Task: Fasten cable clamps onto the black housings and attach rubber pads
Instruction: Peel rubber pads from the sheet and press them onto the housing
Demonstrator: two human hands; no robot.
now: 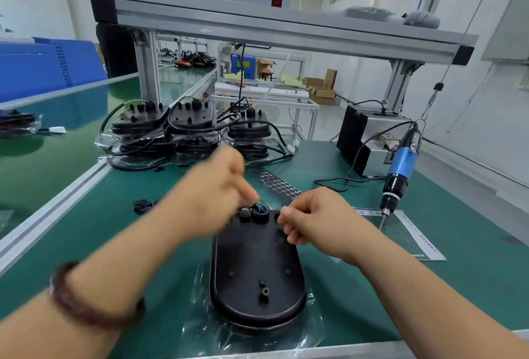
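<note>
In the lower centre of the frame, the black housing (257,278) lies flat on a clear plastic bag (200,327). Left hand (214,195) is at its far end, fingers pointing down by the cable gland (260,213). Right hand (312,221) is at the far right corner, fingers curled, thumb against forefinger. Left is blurred and right's fingertips are hidden, so I can't tell whether either pinches anything. Blue screwdriver (400,167) hangs at right, and stacked housings (189,129) sit upper centre.

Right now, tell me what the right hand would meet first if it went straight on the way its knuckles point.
Probably the round black fitting on the far end of the black housing, just left of the right hand; the left hand lies beyond. Depth unclear.
</note>
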